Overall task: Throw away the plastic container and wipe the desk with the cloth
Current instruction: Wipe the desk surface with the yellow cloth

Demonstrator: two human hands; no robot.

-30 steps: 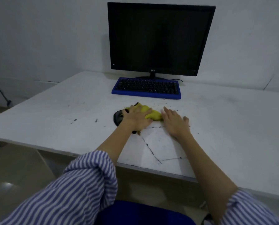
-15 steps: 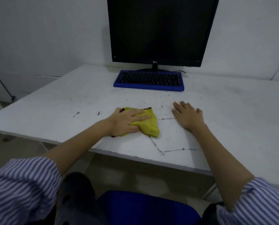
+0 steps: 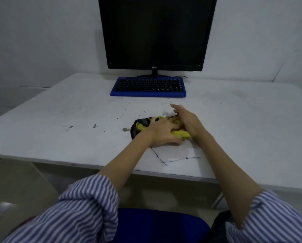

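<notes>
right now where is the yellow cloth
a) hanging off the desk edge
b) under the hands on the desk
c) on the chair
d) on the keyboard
b: the cloth lies bunched on the desk with the left hand pressed on it and the right hand against its right side, well short of the keyboard.

Dim, soft, wide-angle edge distortion

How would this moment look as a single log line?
step: wiping desk | left hand: pressing yellow cloth | right hand: edge-on beside cloth | plastic container: not visible
</notes>
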